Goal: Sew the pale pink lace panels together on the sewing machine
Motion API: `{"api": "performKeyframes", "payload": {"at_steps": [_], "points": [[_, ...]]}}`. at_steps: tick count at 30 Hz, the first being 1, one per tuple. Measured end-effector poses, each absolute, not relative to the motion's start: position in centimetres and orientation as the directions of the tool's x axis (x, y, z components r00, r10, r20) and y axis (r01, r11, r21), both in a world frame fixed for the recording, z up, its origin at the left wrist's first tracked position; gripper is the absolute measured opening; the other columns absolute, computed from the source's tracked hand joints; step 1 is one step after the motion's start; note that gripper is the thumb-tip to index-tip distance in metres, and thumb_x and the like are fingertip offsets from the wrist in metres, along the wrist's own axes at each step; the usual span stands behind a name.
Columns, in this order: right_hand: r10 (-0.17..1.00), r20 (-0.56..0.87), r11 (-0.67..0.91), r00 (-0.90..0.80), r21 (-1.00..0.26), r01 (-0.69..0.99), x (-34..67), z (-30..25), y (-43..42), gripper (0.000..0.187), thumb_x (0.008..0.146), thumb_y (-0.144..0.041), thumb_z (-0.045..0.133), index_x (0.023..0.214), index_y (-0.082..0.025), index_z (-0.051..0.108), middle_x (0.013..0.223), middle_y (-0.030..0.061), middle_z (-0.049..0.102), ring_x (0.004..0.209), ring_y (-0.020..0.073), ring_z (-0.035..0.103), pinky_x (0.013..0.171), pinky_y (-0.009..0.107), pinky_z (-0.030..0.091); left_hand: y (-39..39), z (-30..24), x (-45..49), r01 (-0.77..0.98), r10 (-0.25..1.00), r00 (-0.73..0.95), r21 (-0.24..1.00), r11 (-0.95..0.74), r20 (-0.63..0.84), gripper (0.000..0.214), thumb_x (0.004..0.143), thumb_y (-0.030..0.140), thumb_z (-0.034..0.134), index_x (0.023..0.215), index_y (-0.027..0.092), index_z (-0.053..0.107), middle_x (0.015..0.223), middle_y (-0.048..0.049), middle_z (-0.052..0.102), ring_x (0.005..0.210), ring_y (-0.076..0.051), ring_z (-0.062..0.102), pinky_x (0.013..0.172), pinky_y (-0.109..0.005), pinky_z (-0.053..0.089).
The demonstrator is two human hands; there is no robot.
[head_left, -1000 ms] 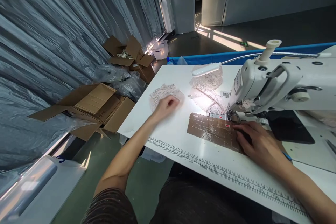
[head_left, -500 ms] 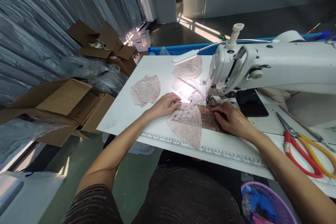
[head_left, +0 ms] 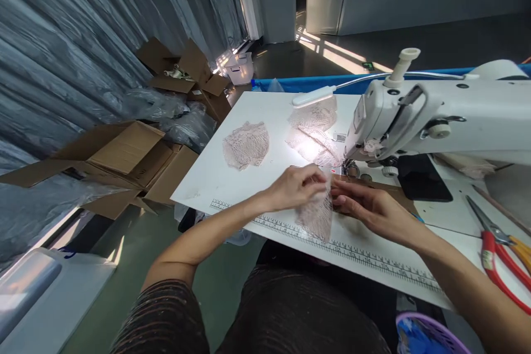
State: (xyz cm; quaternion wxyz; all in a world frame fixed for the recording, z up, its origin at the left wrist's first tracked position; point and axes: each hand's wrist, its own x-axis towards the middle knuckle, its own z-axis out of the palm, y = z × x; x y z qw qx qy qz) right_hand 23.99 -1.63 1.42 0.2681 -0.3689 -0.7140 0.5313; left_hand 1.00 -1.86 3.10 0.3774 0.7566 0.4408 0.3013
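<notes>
I'm pinching the pale pink lace fabric piece [head_left: 317, 217] with my left hand [head_left: 295, 188] over the white worktable [head_left: 207, 180]; my right hand [head_left: 370, 208] is touching its edge, and I cannot tell whether it is gripping.

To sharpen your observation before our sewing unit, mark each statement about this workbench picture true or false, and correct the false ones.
1. The left hand grips a lace piece in front of the sewing machine, and the right hand reaches its edge. True.
2. The scissors lie under the left hand. False: the red-handled scissors lie at the far right of the table.
3. A second lace piece lies flat on the table beyond the left hand. True.
4. Boxes stand on the table. False: the cardboard boxes sit on the floor to its left.
</notes>
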Motion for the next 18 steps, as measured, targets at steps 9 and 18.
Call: {"api": "performKeyframes", "payload": {"at_steps": [9, 18], "points": [[0.779, -0.083, 0.071, -0.621, -0.973, 0.219, 22.9, 2.4, -2.6, 0.043, 0.088, -0.062, 0.060, 0.095, -0.023, 0.077, 0.076, 0.0027, 0.070, 0.077, 0.0220, 0.065, 0.074, 0.036, 0.059, -3.8, 3.4, 1.8, 0.185, 0.856, 0.506, 0.983, 0.015, -0.108, 0.025, 0.084, 0.031, 0.074, 0.103, 0.016, 0.068, 0.093, -0.0069, 0.075, 0.091, -0.019, 0.073, 0.080, -0.030, 0.057], [0.688, -0.219, -0.197, -0.691, -0.974, 0.112, 23.5, 2.0, -2.9, 0.048, 0.087, -0.057, 0.064, 0.116, -0.020, 0.071, 0.098, 0.0074, 0.076, 0.091, 0.0206, 0.072, 0.091, 0.040, 0.057, -4.3, 5.7, -0.4, 0.185, 0.959, 0.278, 0.977, -0.103, 0.048, 0.013, 0.089, 0.023, 0.065, 0.099, 0.015, 0.066, 0.095, -0.0053, 0.071, 0.080, -0.010, 0.067, 0.072, -0.021, 0.055]]}}
